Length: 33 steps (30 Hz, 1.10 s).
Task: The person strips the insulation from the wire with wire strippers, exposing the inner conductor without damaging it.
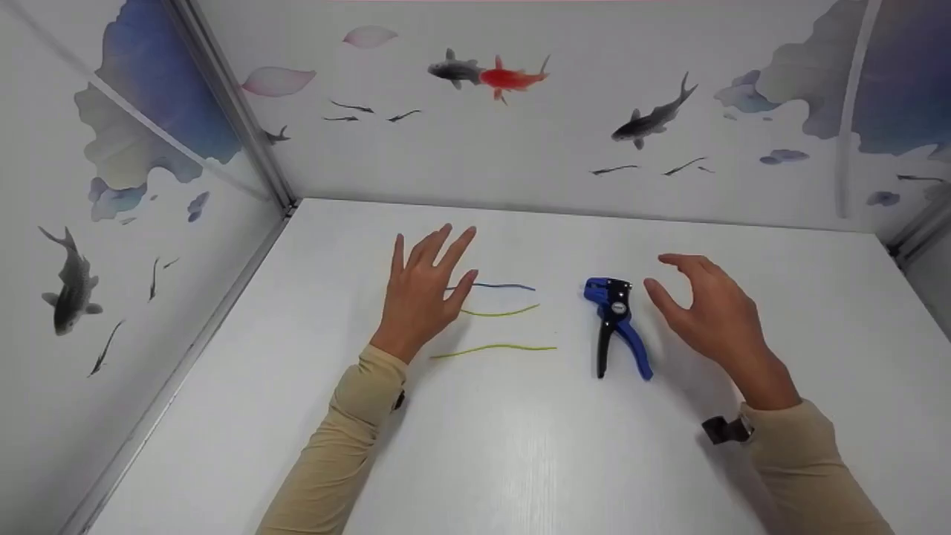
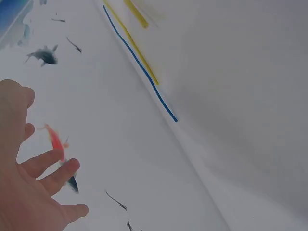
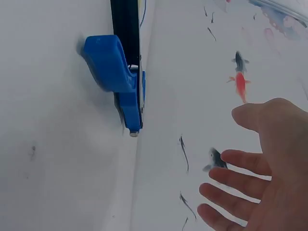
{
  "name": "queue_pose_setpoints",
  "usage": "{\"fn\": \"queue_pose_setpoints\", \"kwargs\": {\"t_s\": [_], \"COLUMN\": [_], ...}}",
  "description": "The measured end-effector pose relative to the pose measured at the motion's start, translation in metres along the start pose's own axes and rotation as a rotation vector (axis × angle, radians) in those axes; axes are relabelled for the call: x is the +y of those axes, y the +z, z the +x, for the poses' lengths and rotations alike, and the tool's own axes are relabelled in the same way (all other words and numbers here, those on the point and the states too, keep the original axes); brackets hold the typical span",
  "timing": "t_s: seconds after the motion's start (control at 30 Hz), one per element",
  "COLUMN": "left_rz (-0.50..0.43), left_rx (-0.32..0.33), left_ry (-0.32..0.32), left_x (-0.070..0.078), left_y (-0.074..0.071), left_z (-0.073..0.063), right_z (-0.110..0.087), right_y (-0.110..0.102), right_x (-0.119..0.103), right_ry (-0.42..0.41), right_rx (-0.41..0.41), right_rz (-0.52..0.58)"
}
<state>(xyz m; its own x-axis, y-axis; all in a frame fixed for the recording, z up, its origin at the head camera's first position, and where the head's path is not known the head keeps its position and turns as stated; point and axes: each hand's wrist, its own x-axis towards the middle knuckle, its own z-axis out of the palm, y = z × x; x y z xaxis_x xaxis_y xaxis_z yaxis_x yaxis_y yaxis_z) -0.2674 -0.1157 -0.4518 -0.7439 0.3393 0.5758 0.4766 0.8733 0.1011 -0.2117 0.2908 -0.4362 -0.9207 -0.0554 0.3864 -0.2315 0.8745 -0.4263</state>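
My left hand (image 1: 422, 297), fingers spread, hovers over the left part of a blue wire (image 1: 509, 286) and hides its left end in the head view. Just below lies a yellow wire (image 1: 501, 315), its left end also behind the hand. A second yellow wire (image 1: 494, 346) lies nearest me, fully visible. Right of the wires is a blue and black wire stripper (image 1: 618, 308), handles toward me and spread apart. My right hand (image 1: 709, 308) is beside it on the right, thumb and fingers apart, holding nothing. In the right wrist view the stripper (image 3: 108, 62) stands apart from that hand (image 3: 269, 168).
The white table (image 1: 483, 446) meets a back wall (image 1: 535, 163) printed with fish and petals. A similar side panel (image 1: 148, 260) rises on the left, joined by a metal corner post (image 1: 238, 104). A dark wrist device (image 1: 726, 429) sits at my right cuff.
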Motion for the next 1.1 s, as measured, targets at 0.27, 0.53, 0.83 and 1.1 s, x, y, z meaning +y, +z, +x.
{"fn": "queue_pose_setpoints", "kwargs": {"t_s": [0.27,0.53,0.83,1.1], "left_rz": [-0.101,-0.171,-0.253,-0.292], "left_rx": [-0.076,-0.154,-0.254,-0.506], "left_ry": [0.059,0.116,0.148,0.142], "left_x": [0.015,0.021,0.032,0.039], "left_y": [0.002,0.007,0.008,0.006], "left_z": [0.000,-0.006,-0.015,-0.017], "right_z": [-0.003,-0.006,-0.006,-0.008], "right_y": [0.013,0.027,0.038,0.043], "right_x": [0.002,0.005,-0.004,-0.009], "right_ry": [0.051,0.111,0.124,0.183], "right_rx": [-0.189,-0.360,-0.418,-0.506], "right_rz": [0.079,0.161,0.165,0.148]}}
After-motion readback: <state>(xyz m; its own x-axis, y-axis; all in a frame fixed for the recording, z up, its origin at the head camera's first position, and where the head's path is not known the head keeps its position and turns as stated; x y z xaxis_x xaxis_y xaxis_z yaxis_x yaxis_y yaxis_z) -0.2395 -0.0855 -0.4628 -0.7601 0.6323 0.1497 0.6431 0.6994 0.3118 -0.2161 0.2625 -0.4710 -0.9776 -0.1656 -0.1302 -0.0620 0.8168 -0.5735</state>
